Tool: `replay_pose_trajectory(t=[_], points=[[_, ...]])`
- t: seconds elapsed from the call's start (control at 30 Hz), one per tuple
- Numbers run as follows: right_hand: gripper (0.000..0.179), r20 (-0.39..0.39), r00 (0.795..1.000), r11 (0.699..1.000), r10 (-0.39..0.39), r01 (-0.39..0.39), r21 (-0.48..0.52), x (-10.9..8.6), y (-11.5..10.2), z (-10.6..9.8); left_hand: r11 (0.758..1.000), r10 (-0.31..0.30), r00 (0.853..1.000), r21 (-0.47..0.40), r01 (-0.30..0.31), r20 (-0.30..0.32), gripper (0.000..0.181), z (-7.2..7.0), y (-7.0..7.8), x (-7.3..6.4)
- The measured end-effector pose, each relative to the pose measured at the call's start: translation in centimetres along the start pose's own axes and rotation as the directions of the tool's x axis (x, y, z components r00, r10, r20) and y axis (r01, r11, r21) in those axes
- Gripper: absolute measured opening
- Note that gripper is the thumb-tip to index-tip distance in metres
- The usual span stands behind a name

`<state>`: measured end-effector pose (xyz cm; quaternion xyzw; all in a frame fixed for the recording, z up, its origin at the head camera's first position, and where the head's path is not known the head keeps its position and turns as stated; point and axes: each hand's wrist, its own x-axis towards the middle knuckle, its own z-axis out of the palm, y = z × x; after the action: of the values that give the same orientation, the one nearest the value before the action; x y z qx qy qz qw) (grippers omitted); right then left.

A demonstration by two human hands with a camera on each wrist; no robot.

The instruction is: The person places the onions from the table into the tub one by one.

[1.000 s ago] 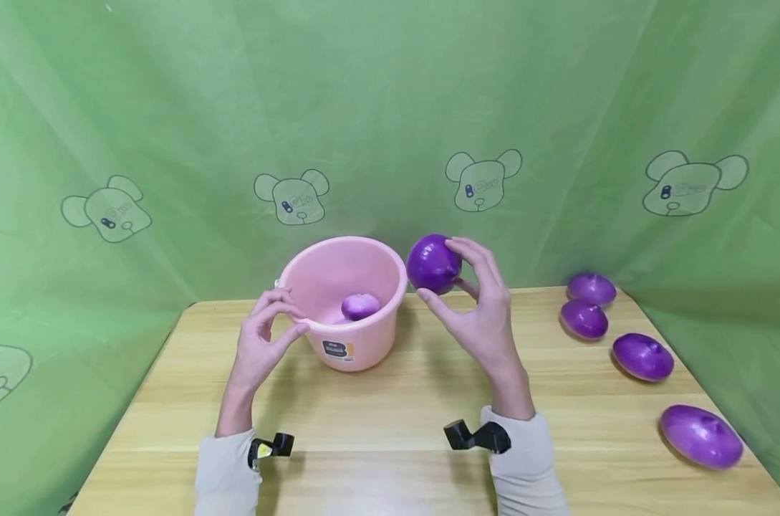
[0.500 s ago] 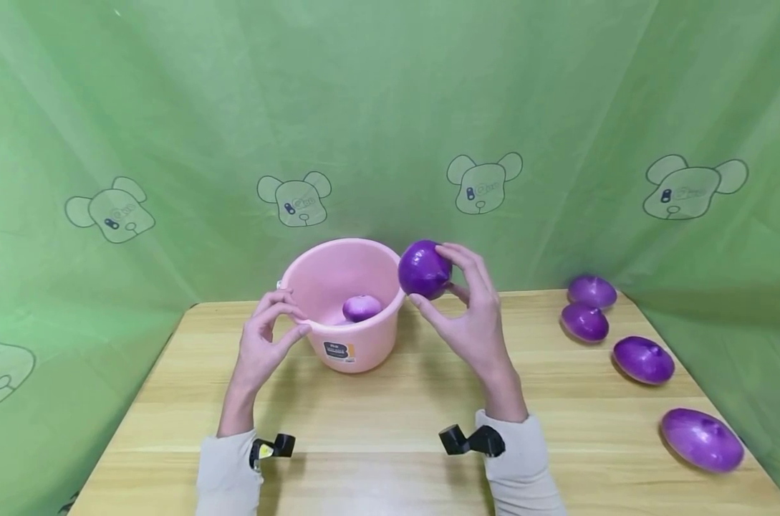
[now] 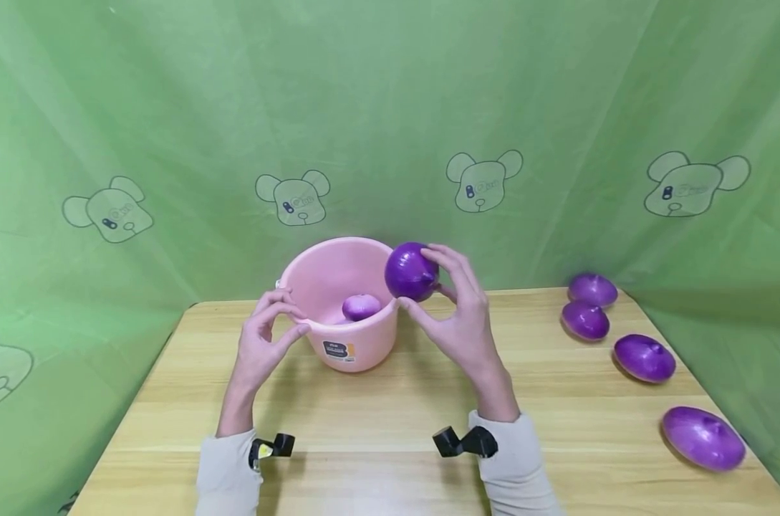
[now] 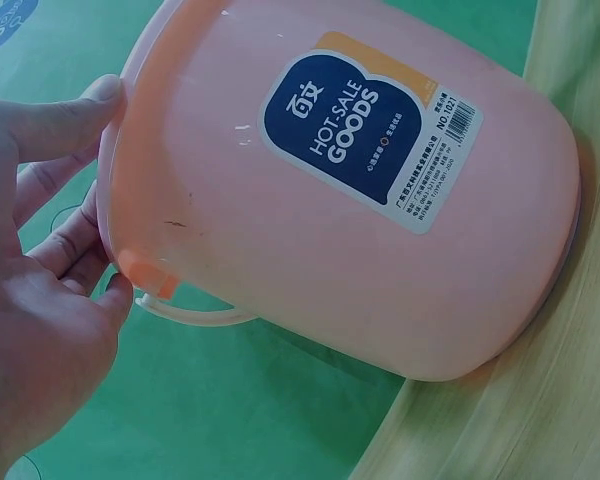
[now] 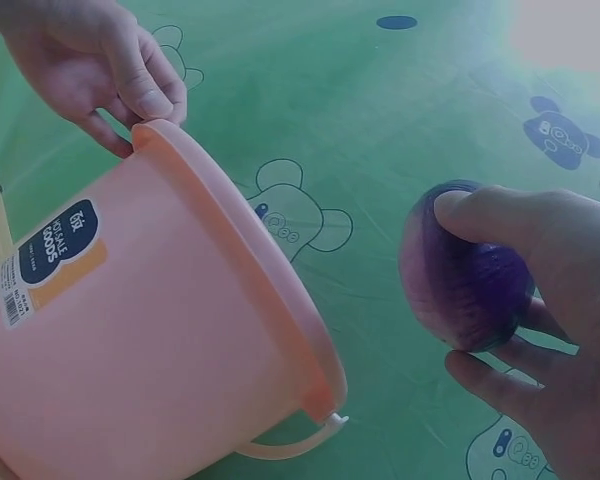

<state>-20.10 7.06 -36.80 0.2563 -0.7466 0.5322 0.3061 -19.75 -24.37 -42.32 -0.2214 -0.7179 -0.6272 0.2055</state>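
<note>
A pink plastic bucket (image 3: 357, 347) stands upright near the back of the table, one purple onion (image 3: 361, 307) lying inside it. My left hand (image 3: 263, 340) pinches the bucket's near-left rim between thumb and fingers; the left wrist view shows the bucket's label (image 4: 370, 130) close by. Another purple onion (image 3: 412, 271) is held in my right hand (image 3: 457, 315), thumb on one side and fingers on the other. In the head view this onion overlaps the bucket's right rim. The right wrist view shows the held onion (image 5: 465, 265) above and apart from the rim.
Several more purple onions, among them a near one (image 3: 703, 438) and a far one (image 3: 592, 289), lie along the right side of the wooden table (image 3: 364, 459). A green cloth (image 3: 390, 107) with printed bear heads hangs behind and at both sides.
My right hand has moved left with the onion, from beside the bucket to its right rim. The left hand keeps its grip on the rim, and the bucket stays in place.
</note>
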Motion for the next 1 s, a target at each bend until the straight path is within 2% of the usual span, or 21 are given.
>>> replay_pose_trajectory(t=[0.6,1.0], points=[[0.070,0.036,0.999,1.000,0.002,-0.002,0.021,-0.2,0.1,1.2,1.000,0.011,1.000,-0.002,-0.011,0.001,0.019,0.0,-0.1,0.0],[0.069,0.060,0.998,0.998,-0.025,0.022,0.055,-0.2,0.0,2.2,1.000,0.012,1.000,-0.007,-0.012,0.003,0.019,-0.1,-0.1,0.1]])
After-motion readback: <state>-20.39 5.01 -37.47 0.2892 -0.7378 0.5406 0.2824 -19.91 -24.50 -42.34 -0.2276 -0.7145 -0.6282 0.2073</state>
